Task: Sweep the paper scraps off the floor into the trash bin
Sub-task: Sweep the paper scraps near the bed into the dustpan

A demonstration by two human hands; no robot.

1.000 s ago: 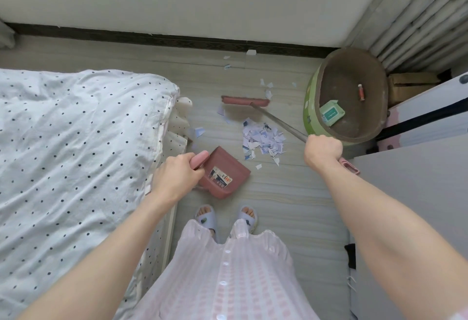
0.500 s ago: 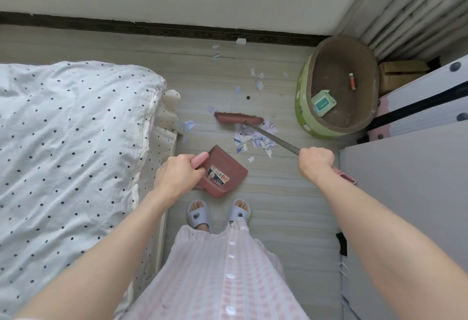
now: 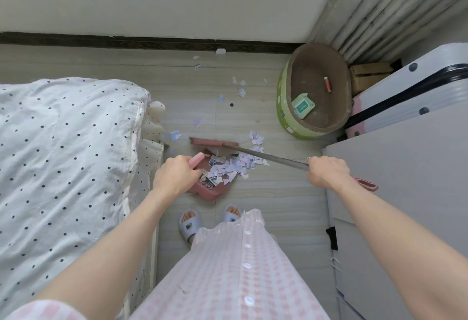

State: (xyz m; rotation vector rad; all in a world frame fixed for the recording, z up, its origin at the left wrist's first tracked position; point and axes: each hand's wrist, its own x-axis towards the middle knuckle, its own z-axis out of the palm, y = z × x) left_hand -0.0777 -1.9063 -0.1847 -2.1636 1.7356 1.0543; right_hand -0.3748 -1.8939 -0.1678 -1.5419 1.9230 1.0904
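Observation:
My left hand (image 3: 174, 176) grips the pink handle of a pink dustpan (image 3: 214, 189) lying on the floor in front of my feet. A heap of paper scraps (image 3: 229, 167) lies in the pan and spills over its right edge. My right hand (image 3: 326, 172) grips the grey shaft of a broom whose pink head (image 3: 214, 142) rests on the floor just behind the pan. Loose scraps (image 3: 241, 90) lie farther back toward the wall. The green trash bin (image 3: 286, 106) stands at the right, tilted toward me, with a green packet and a small red item inside.
A bed with a dotted white cover (image 3: 63, 155) fills the left side. A grey cabinet (image 3: 405, 193) stands at the right, with a white suitcase (image 3: 430, 79) and a cardboard box (image 3: 367, 74) behind it. The wall's dark skirting (image 3: 152, 41) runs along the back.
The broom head has swept toward me, pushing the scrap heap from the open floor into the dustpan. My left hand and the pan have stayed near my feet.

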